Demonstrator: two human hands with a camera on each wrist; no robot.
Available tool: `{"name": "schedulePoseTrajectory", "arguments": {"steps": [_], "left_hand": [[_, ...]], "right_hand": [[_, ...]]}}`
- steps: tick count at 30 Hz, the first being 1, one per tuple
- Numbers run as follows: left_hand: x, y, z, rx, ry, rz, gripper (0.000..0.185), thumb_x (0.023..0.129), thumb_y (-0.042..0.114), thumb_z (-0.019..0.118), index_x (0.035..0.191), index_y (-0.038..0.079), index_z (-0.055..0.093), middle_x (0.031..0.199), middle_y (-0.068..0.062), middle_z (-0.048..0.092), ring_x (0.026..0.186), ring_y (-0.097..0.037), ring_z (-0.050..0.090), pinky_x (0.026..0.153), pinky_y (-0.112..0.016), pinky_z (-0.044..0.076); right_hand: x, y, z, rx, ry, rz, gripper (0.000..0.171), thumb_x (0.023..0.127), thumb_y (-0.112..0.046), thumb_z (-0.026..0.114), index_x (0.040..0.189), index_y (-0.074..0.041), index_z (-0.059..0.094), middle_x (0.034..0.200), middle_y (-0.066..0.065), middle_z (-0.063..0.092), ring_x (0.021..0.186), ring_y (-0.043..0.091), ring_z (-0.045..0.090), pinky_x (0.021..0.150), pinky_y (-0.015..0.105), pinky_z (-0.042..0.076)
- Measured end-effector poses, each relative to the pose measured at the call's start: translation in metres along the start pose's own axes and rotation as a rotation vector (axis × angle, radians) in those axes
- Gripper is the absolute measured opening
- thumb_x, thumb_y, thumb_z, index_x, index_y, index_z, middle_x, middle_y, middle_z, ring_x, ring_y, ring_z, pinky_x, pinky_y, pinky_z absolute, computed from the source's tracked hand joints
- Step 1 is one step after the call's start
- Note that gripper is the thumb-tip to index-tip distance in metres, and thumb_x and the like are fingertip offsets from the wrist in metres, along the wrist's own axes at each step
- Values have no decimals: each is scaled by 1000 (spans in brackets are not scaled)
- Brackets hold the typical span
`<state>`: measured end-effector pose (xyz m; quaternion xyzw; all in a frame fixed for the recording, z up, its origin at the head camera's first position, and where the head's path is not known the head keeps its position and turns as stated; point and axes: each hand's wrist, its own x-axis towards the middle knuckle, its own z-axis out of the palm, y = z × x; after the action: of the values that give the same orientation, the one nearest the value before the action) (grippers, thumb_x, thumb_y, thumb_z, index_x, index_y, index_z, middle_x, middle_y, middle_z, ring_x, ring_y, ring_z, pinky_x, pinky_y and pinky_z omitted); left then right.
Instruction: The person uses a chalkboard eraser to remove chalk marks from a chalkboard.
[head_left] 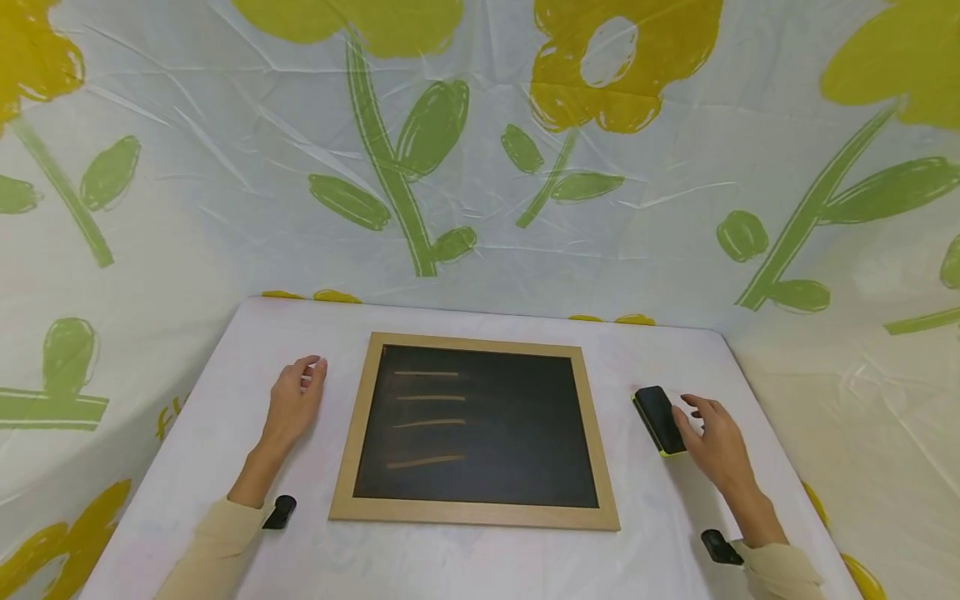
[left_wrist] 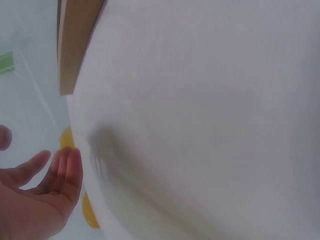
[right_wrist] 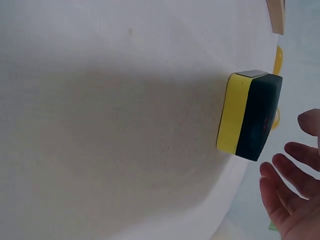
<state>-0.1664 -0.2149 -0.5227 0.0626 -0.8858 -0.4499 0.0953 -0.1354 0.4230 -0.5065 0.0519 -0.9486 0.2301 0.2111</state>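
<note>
While the left hand [head_left: 294, 402] rests with relaxed fingers on the desk [head_left: 480, 558] left of the chalkboard [head_left: 476, 429], the right hand [head_left: 712, 442], fingers spread and holding nothing, hovers at the eraser [head_left: 659, 419] lying just right of the chalkboard. A good grasp would take the eraser across its narrow sides, thumb opposite fingers, dark pad facing down.

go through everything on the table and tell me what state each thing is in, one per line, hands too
Chalkboard: flat on the table, four chalk lines on its left half, not wiped.
Eraser: lying right of the chalkboard, not lifted.
Right hand: open, fingers spread just over the eraser, no grip on it.
Left hand: open, beside the chalkboard, holding nothing.
Table: covered in white cloth.
</note>
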Motion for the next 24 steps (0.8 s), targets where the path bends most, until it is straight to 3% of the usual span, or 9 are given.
{"name": "schedulePoseTrajectory", "arguments": {"steps": [3, 14, 17, 24], "left_hand": [[-2, 2, 5, -12, -21, -19, 55, 110, 38, 42, 137, -8, 55, 116, -27, 60, 105, -39, 58, 92, -50, 46], [-9, 14, 18, -52, -71, -78, 55, 110, 41, 43, 138, -5, 56, 122, -26, 62, 111, -39, 59, 97, -51, 45], [-11, 16, 21, -57, -82, -83, 54, 109, 41, 45, 138, -4, 57, 121, -25, 62, 111, -37, 60, 96, -51, 46], [-11, 15, 27, -84, -99, -81, 50, 108, 39, 50, 136, -2, 59, 120, -24, 65, 110, -38, 63, 96, -51, 47]], "right_hand": [[-2, 1, 1, 24, -30, 32, 32, 96, -11, 71, 121, 9, 65, 112, 29, 63, 92, 43, 64, 69, 19, 41], [-4, -2, -3, 110, -183, 153, 44, 102, -24, 65, 128, 11, 61, 118, 32, 64, 99, 45, 64, 71, 10, 42], [-2, -3, -5, 118, -242, 213, 50, 102, -30, 64, 132, 10, 58, 121, 32, 64, 103, 46, 64, 71, 18, 47], [1, -4, -7, 101, -376, 316, 65, 102, -43, 62, 138, 10, 51, 130, 35, 58, 114, 49, 58, 84, 49, 51]]}}
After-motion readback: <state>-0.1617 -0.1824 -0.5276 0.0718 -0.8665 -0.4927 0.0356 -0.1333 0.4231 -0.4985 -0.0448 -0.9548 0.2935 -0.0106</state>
